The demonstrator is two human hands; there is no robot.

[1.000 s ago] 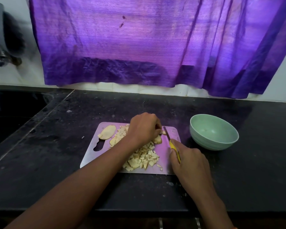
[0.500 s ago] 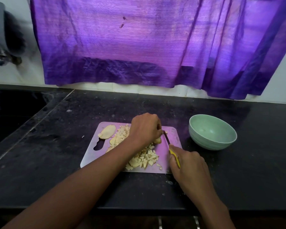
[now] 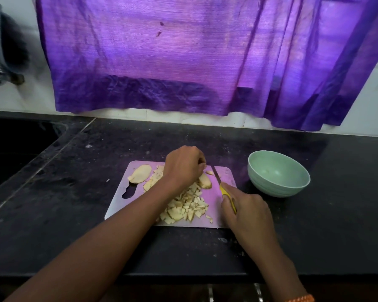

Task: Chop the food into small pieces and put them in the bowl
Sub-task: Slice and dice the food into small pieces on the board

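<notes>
Since half a second ago my knife (image 3: 216, 175) is sitting a little further from my left knuckles, and more of the uncut slice (image 3: 205, 180) is showing beside my left hand (image 3: 183, 167).

I am curling my left fingers down onto that slice, pinning it to the cutting board (image 3: 118, 205). My right hand (image 3: 246, 211) is wrapping around the yellow handle, with the blade pointing away from me and slightly left, just beside the slice's right edge. The slice's long axis is running roughly along the blade rather than across it, so I judge the next cut is needing either a turn of the slice or a lengthwise stroke first.

The chopped pieces (image 3: 188, 205) are lying in a heap along the middle of the board, under and beside my left forearm. 1 more whole slice (image 3: 140, 176) is waiting at the board's far left corner. The bowl (image 3: 277, 184) is standing on the bench (image 3: 52, 214) just right of the board, nearer my right hand, and no pieces are showing in it.
</notes>
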